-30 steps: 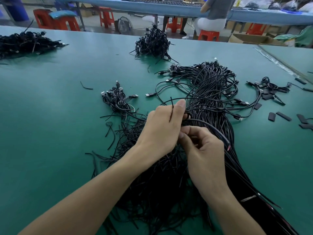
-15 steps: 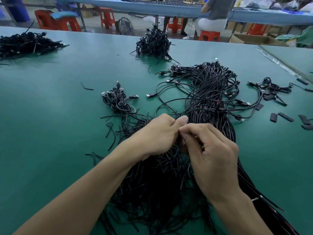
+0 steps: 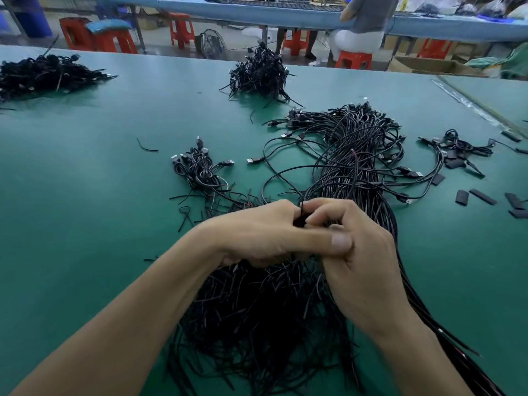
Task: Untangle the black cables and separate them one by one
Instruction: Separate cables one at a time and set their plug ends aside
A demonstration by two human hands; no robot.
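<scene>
My left hand (image 3: 263, 232) and right hand (image 3: 363, 270), fingers curled, both pinch 1 thin black cable (image 3: 301, 207) above the big tangled heap of black cables (image 3: 257, 310) at 6 o'clock on the green bench (image 3: 85, 195). Only a small separated bunch of black cables (image 3: 200, 172) lies at 11 o'clock, so I judge most is left to do.

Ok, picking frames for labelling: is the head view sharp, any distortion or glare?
Head view: left hand and right hand sharp on the cables; the table bows at its far edge from the wide lens; light even, soft shadows, no harsh glare.
</scene>
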